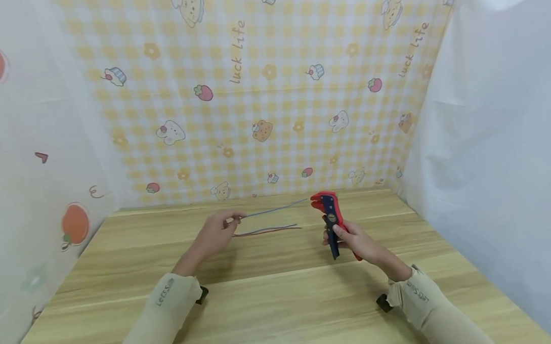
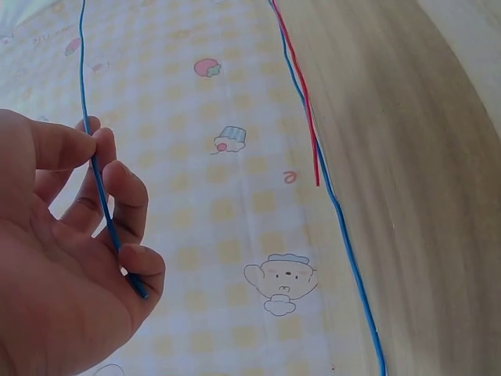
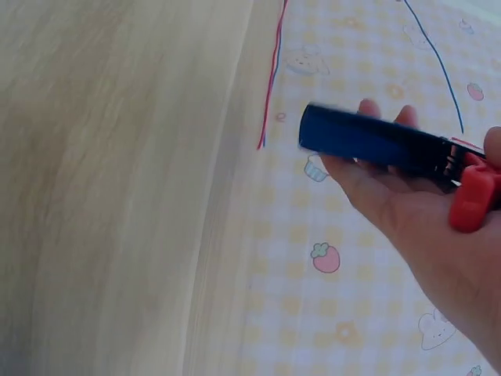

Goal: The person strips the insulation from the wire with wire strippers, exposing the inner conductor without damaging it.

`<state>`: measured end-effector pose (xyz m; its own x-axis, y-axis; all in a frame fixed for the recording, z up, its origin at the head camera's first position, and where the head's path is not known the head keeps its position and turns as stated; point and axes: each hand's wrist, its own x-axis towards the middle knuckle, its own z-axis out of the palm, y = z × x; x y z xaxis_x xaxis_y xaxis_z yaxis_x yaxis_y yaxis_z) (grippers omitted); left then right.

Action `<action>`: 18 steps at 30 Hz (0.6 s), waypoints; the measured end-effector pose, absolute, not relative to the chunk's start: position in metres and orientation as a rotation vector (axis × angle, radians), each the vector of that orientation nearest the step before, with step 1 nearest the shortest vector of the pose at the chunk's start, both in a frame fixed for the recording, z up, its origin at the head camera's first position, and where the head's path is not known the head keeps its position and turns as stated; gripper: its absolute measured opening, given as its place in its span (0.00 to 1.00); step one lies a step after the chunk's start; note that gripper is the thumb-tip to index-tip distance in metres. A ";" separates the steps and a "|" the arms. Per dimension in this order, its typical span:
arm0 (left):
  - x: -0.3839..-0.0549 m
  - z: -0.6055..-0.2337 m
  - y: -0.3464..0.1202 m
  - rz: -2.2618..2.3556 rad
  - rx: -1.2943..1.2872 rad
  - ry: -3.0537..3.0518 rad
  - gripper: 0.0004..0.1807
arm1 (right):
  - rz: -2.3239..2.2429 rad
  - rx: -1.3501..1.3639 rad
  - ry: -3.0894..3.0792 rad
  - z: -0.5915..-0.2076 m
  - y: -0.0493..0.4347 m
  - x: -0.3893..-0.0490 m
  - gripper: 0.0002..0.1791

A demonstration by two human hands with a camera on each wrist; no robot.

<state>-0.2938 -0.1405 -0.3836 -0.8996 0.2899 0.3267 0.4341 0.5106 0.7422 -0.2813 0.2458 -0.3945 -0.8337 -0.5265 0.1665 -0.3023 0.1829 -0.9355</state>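
Observation:
A length of blue wire [image 1: 273, 210] is pinched near one end between the thumb and fingers of my left hand [image 1: 218, 230]. In the left wrist view the short tail of this wire [image 2: 107, 207] runs down across the curled fingers. My right hand [image 1: 356, 240] grips a red and dark blue wire stripper [image 1: 330, 215] by its handles, its head upward. The wire's free end points at the stripper's red nose, with a small gap between them. Below the held wire, a second blue wire [image 1: 284, 226] and a red wire [image 1: 282, 230] lie side by side on the table.
The wood-grain table [image 1: 280, 303] reaches back to a yellow checked cloth [image 1: 273, 106] with cartoon prints. White cloth walls stand at the left [image 1: 26, 201] and right [image 1: 488, 134]. A black strap piece [image 1: 384, 303] shows at the right sleeve.

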 end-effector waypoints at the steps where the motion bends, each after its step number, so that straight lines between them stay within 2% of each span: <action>1: -0.294 -0.383 -0.141 -1.340 -0.621 -2.590 0.15 | -1.735 -0.794 2.230 -0.394 0.245 -0.281 0.25; 9: -0.293 -0.382 -0.140 -1.345 -0.614 -2.582 0.13 | -1.818 -0.798 2.084 -0.394 0.241 -0.276 0.21; 18: -0.295 -0.385 -0.141 -1.361 -0.653 -2.575 0.12 | -1.904 -0.731 2.007 -0.392 0.232 -0.269 0.09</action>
